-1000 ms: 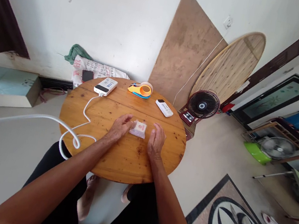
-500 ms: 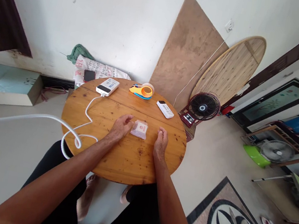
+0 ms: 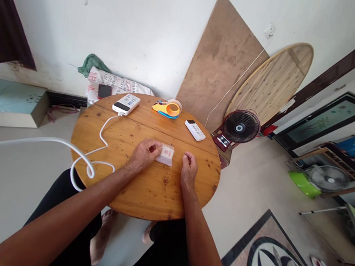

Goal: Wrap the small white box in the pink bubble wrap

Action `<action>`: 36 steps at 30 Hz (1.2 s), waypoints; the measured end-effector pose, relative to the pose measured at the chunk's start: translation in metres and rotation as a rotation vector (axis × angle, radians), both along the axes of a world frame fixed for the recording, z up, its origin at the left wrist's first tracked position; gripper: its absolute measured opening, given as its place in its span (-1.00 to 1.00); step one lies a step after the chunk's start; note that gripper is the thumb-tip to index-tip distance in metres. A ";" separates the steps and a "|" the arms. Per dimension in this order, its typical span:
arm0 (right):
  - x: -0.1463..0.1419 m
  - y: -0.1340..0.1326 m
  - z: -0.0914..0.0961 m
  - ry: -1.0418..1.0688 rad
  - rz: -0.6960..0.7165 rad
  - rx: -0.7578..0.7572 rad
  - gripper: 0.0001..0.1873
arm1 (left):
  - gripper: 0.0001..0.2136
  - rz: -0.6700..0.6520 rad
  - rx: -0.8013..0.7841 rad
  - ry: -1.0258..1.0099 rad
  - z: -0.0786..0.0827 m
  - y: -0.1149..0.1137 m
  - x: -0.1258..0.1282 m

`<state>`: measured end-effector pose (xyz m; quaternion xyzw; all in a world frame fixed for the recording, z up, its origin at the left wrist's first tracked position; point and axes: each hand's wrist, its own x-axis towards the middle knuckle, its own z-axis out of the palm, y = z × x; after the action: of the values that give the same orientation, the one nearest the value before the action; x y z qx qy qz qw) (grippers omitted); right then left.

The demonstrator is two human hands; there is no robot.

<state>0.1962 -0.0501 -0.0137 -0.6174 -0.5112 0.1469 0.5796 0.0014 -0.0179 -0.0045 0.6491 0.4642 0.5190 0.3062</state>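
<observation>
A small clear plastic packet (image 3: 166,155) with a red mark lies near the middle of a round wooden table (image 3: 140,190). My left hand (image 3: 145,154) has its fingers curled and pinches the packet's left edge. My right hand (image 3: 189,169) rests on the table just right of the packet, fingers curled together, not quite touching it.
At the table's far side lie a white power bank (image 3: 126,103) with a white cable (image 3: 101,138), an orange tape dispenser (image 3: 168,108) and a white remote (image 3: 195,130). A floor fan (image 3: 239,126), boards and a sack stand beyond. My legs are under the near edge.
My left hand has closed its fingers onto the packet's left edge. My right hand moved out to the right, then came back closer to the packet.
</observation>
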 end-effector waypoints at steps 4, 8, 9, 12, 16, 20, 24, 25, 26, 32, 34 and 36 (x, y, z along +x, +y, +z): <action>0.000 0.001 -0.001 0.015 0.013 -0.032 -0.68 | -0.78 -0.012 0.134 0.133 -0.002 -0.005 0.004; 0.000 0.003 -0.003 0.006 0.017 -0.059 -0.67 | -0.76 0.016 0.172 0.283 0.000 -0.009 0.004; 0.000 0.003 -0.004 0.004 0.019 -0.060 -0.67 | -0.75 0.019 0.169 0.305 0.000 -0.009 0.004; -0.001 0.002 -0.002 0.016 0.030 -0.068 -0.66 | -0.74 0.017 0.155 0.337 0.002 -0.011 0.003; -0.002 0.003 0.010 0.076 0.076 -0.138 -0.67 | -0.75 -0.001 0.125 0.345 0.006 -0.012 0.003; -0.003 0.017 0.030 0.101 0.187 -0.224 -0.65 | -0.77 -0.017 0.112 0.326 0.008 -0.014 0.003; -0.008 0.043 0.045 0.044 0.271 -0.301 -0.60 | -0.80 -0.021 0.090 0.308 0.009 -0.015 0.004; -0.010 0.050 0.046 0.031 0.281 -0.319 -0.59 | -0.81 -0.024 0.088 0.305 0.010 -0.016 0.004; -0.012 0.056 0.046 0.022 0.293 -0.338 -0.58 | -0.81 -0.024 0.087 0.304 0.010 -0.016 0.004; -0.019 0.081 0.033 -0.013 0.339 -0.371 -0.63 | -0.83 -0.027 0.092 0.306 0.011 -0.016 0.005; -0.019 0.083 0.029 -0.034 0.339 -0.338 -0.69 | -0.83 -0.025 0.093 0.307 0.011 -0.016 0.005; -0.019 0.083 0.027 -0.010 0.345 -0.312 -0.73 | -0.83 -0.031 0.093 0.307 0.010 -0.016 0.005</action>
<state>0.1772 0.0330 0.0138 -0.6037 -0.5830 0.3180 0.4411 0.0060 -0.0336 0.0057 0.7415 0.4709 0.4296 0.2093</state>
